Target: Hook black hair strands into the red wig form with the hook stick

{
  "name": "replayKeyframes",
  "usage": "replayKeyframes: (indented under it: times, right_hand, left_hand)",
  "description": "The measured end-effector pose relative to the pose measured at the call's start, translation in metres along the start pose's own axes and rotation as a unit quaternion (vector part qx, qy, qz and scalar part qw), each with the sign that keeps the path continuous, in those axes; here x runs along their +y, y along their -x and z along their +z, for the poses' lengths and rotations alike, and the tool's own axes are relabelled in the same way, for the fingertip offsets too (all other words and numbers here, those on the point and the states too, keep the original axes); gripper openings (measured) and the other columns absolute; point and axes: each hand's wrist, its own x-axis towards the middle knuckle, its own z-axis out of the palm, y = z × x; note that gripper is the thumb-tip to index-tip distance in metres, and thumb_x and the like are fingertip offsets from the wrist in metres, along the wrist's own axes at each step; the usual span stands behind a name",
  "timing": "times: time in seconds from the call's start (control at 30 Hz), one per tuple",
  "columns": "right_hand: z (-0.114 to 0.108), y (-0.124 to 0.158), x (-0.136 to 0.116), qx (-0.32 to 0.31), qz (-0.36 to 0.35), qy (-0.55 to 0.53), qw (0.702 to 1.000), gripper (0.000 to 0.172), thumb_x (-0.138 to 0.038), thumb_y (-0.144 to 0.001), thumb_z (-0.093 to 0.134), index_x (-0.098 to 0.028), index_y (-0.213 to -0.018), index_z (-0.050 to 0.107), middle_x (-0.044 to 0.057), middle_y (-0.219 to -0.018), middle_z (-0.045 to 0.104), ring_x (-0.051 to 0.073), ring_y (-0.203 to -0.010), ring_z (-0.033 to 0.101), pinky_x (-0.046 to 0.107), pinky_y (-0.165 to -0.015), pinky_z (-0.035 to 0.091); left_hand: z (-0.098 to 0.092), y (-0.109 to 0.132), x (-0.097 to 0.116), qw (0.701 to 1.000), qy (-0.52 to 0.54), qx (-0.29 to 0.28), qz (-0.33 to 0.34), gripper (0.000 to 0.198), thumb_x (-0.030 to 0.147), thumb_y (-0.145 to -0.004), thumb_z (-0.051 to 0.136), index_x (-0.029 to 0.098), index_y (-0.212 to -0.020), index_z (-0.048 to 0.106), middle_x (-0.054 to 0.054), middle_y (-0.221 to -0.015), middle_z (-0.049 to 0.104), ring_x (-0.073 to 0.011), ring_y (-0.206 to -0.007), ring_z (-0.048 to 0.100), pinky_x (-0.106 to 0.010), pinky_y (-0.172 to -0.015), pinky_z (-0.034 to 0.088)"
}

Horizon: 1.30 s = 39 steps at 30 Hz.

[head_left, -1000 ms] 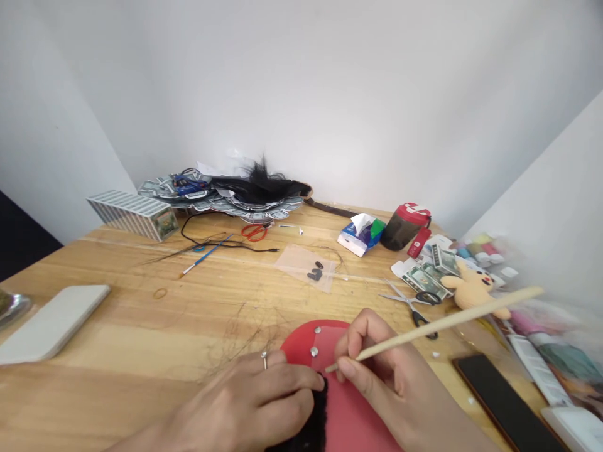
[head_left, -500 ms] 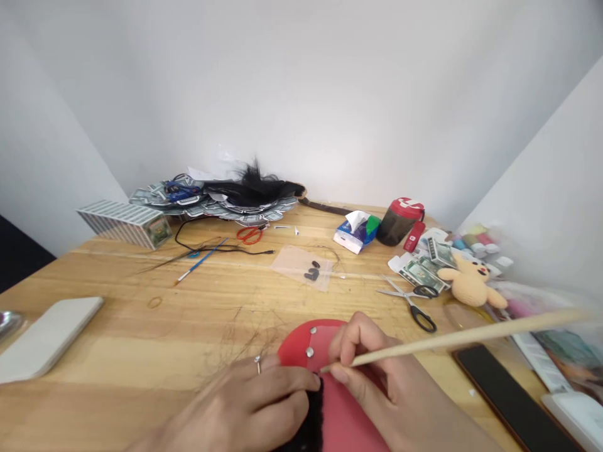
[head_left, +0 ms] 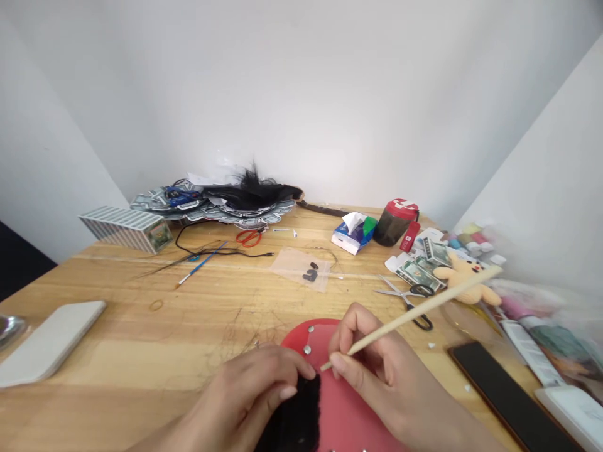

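My right hand (head_left: 372, 364) pinches a long pale wooden stick (head_left: 424, 306) near its lower end, like a pen. Its tip sits just off the top corner of a black, fuzzy-edged piece (head_left: 301, 414), and whether it touches is too small to tell. The stick's other end slants up to the right. My left hand (head_left: 259, 383) is bent over that black piece, with its fingertips at the upper edge and its thumb over the face. Beneath lies a red rounded base (head_left: 346, 402) with a pinkish surface and silver studs (head_left: 308, 349), partly hidden by both hands.
Black-handled scissors (head_left: 407, 298), a dark phone (head_left: 513, 395) and a plush toy (head_left: 464, 276) lie to the right. Ahead are a clear bag (head_left: 301, 270), a tissue pack (head_left: 353, 232) and a red-lidded jar (head_left: 396, 223). A white slab (head_left: 51, 342) rests at left; loose black hairs litter the table.
The stick's far end has swung upward and inward, so it stands steeper. My left hand has shifted slightly left, its thumb now showing and more of the black piece uncovered.
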Motion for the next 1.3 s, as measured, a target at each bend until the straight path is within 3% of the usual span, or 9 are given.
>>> replayKeyframes:
  times: [0.1, 0.2, 0.4, 0.53, 0.67, 0.9, 1.3]
  right_hand:
    - [-0.002, -0.001, -0.003, -0.013, 0.008, -0.041, 0.999, 0.014, -0.027, -0.099, 0.047, -0.023, -0.085, 0.045, -0.003, -0.079, 0.049, 0.015, -0.070, 0.049, 0.027, -0.063, 0.040]
    - [-0.001, -0.002, -0.005, -0.009, 0.010, -0.057, 0.998, 0.015, -0.029, -0.099, 0.049, -0.023, -0.085, 0.046, -0.002, -0.079, 0.054, 0.016, -0.072, 0.054, 0.028, -0.065, 0.042]
    - [0.006, -0.002, 0.003, 0.041, 0.011, -0.040, 0.998, 0.018, -0.034, -0.098, 0.052, -0.023, -0.084, 0.049, -0.001, -0.078, 0.057, 0.018, -0.075, 0.060, 0.030, -0.066, 0.044]
    - [0.009, -0.001, 0.006, 0.056, 0.013, -0.014, 0.998, 0.020, -0.036, -0.097, 0.055, -0.024, -0.082, 0.051, -0.001, -0.078, 0.059, 0.018, -0.072, 0.059, 0.029, -0.064, 0.043]
    - [0.010, -0.002, 0.005, 0.061, -0.009, 0.001, 0.998, 0.019, -0.032, -0.097, 0.054, -0.024, -0.079, 0.051, -0.002, -0.076, 0.057, 0.016, -0.069, 0.056, 0.028, -0.063, 0.042]
    - [0.009, -0.001, 0.004, 0.047, -0.010, -0.025, 0.999, 0.016, -0.031, -0.098, 0.053, -0.023, -0.083, 0.052, -0.001, -0.079, 0.058, 0.018, -0.074, 0.059, 0.030, -0.067, 0.044]
    - [0.004, -0.002, -0.001, 0.036, -0.004, -0.044, 0.998, 0.017, -0.031, -0.096, 0.055, -0.022, -0.082, 0.053, -0.001, -0.077, 0.062, 0.018, -0.074, 0.062, 0.029, -0.067, 0.045]
  left_hand:
    - [0.002, 0.002, -0.005, 0.992, 0.080, 0.041, -0.094, 0.013, 0.021, -0.101, 0.049, 0.025, -0.096, 0.060, 0.003, -0.092, 0.070, -0.0103, -0.085, 0.066, -0.016, -0.076, 0.051]
    - [-0.003, 0.001, -0.006, 0.983, 0.097, 0.046, -0.147, 0.019, 0.032, -0.100, 0.051, 0.022, -0.089, 0.062, 0.001, -0.082, 0.066, -0.0124, -0.076, 0.062, -0.018, -0.069, 0.048]
    - [-0.011, 0.001, -0.001, 0.956, 0.199, 0.034, -0.215, 0.029, 0.047, -0.097, 0.055, 0.021, -0.086, 0.063, -0.001, -0.088, 0.067, -0.0140, -0.079, 0.059, -0.020, -0.067, 0.045]
    - [-0.005, 0.001, -0.002, 0.921, 0.289, 0.056, -0.255, 0.029, 0.049, -0.093, 0.062, 0.021, -0.084, 0.063, -0.001, -0.101, 0.071, -0.0086, -0.063, 0.051, -0.018, -0.056, 0.038]
    - [-0.003, -0.003, -0.002, 0.897, 0.355, 0.039, -0.261, 0.029, 0.050, -0.092, 0.063, 0.021, -0.087, 0.064, -0.002, -0.096, 0.074, -0.0061, -0.054, 0.043, -0.017, -0.051, 0.034]
    - [-0.005, -0.005, -0.001, 0.903, 0.339, 0.052, -0.258, 0.031, 0.050, -0.090, 0.065, 0.020, -0.085, 0.063, -0.001, -0.090, 0.073, -0.0055, -0.053, 0.042, -0.016, -0.050, 0.034]
    - [-0.004, 0.004, -0.004, 0.939, 0.245, 0.033, -0.239, 0.031, 0.050, -0.096, 0.056, 0.023, -0.089, 0.068, -0.002, -0.088, 0.071, -0.0096, -0.060, 0.044, -0.019, -0.054, 0.036]
